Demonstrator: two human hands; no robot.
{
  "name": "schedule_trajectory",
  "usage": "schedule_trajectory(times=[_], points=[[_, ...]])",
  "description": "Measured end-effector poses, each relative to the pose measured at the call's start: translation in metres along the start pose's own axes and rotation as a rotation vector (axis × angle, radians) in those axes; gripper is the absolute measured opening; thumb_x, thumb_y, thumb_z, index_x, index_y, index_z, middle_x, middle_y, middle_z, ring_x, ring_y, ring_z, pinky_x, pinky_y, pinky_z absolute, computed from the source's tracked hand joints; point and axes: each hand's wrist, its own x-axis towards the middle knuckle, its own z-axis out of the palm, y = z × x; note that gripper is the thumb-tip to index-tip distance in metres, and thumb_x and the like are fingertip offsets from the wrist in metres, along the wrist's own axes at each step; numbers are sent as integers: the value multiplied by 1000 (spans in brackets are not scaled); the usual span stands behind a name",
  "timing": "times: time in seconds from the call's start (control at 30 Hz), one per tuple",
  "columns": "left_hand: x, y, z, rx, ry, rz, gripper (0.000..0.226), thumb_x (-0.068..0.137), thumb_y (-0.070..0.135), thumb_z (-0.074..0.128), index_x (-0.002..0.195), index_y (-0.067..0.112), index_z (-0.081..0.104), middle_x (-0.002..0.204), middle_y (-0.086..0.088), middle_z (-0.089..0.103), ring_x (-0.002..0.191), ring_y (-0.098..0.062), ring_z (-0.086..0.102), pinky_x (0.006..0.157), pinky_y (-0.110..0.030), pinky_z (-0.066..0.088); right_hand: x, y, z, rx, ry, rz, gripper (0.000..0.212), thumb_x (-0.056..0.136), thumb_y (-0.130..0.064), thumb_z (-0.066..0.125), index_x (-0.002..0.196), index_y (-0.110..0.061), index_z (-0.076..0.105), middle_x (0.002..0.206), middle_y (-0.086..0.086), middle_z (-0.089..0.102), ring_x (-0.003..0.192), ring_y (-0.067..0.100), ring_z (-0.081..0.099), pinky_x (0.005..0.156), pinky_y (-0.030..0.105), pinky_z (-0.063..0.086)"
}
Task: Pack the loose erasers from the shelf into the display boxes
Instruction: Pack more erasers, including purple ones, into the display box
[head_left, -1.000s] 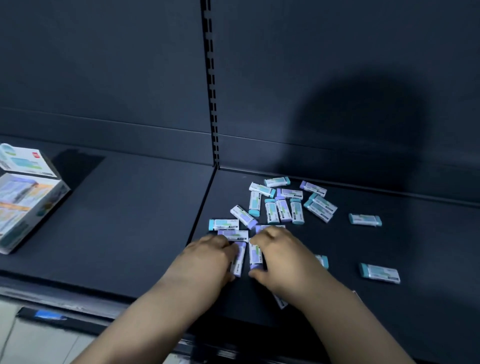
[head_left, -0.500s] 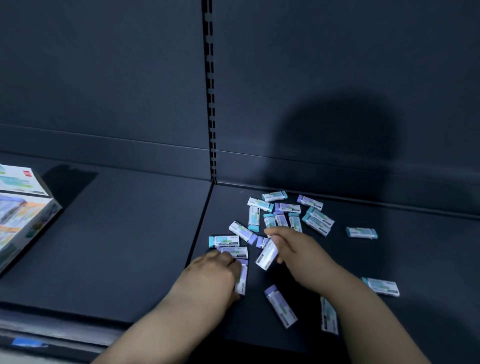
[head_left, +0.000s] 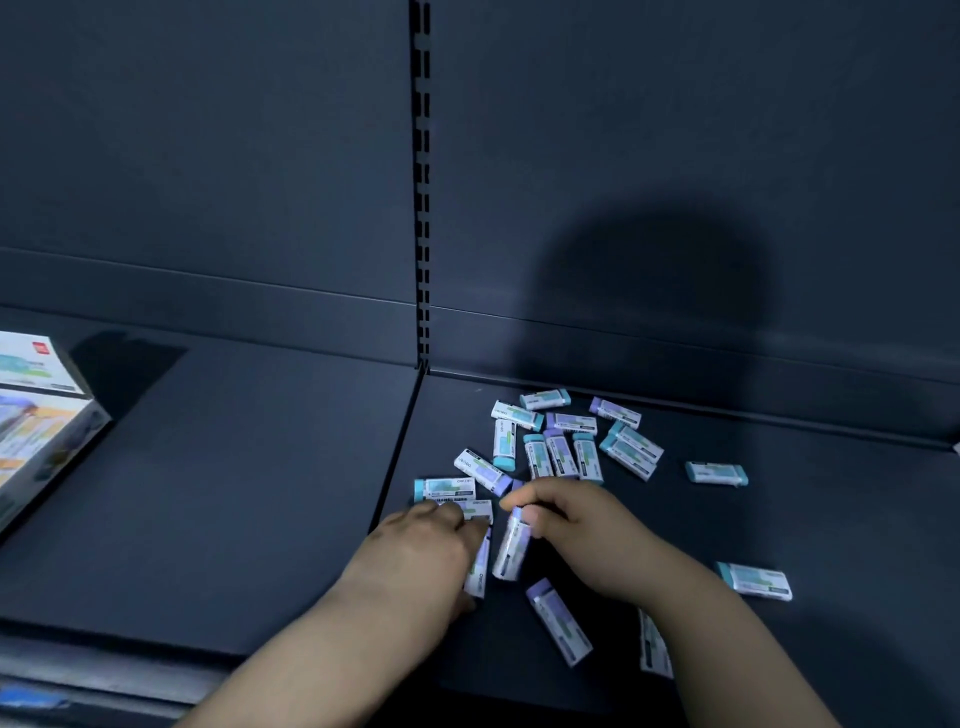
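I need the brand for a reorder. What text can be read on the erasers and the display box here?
No text can be read in this view.
Display box: red logo patch and printed lines, too blurred to read.
Loose erasers: sleeve print and barcodes, too small to read.
Pinched eraser in the right hand: print blurred, unreadable.

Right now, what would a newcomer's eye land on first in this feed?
The pale scatter of loose erasers on the dark shelf, right of the upright, stands out first. At its near edge the right hand pinches a purple-ended eraser, and the left hand covers a second eraser beside it. The display boxes sit apart at the far left edge.
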Motion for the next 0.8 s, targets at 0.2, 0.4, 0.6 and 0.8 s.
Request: schedule_trajectory(times=[0.2, 0.4, 0.6, 0.8], points=[[3, 0, -2, -25, -38, -25, 65, 86, 39, 60, 141, 21, 31, 138, 0, 37, 130, -19, 32, 104, -28, 27, 0, -7, 8, -353, 40, -60, 29, 92, -26, 52, 118, -14, 61, 120, -1, 55, 113, 13, 50, 93, 19, 37], [6, 0, 1, -30, -71, -31, 68, 83, 40, 63, 140, 20, 32, 137, 0, 35, 130, -19, 32, 105, -27, 27, -13, -10, -3, -496, -137, -13, 70, 68, -47, 74, 129, -24, 47, 131, -8, 39, 123, 10, 33, 104, 28, 34], [9, 2, 1, -76, -83, -58, 72, 80, 43, 65, 140, 20, 33, 137, -1, 33, 130, -19, 31, 107, -27, 28, -10, -3, 11, -501, -66, -87, 72, 70, -37, 73, 133, -23, 40, 129, -4, 36, 125, 15, 29, 103, 30, 34], [4, 4, -3, -141, 49, -61, 68, 76, 48, 67, 131, 24, 37, 131, 6, 37, 125, -13, 34, 103, -21, 27, -11, 5, 7, -459, 41, -175, 57, 70, -37, 69, 122, -27, 47, 118, -7, 41, 114, 12, 34, 96, 27, 35]])
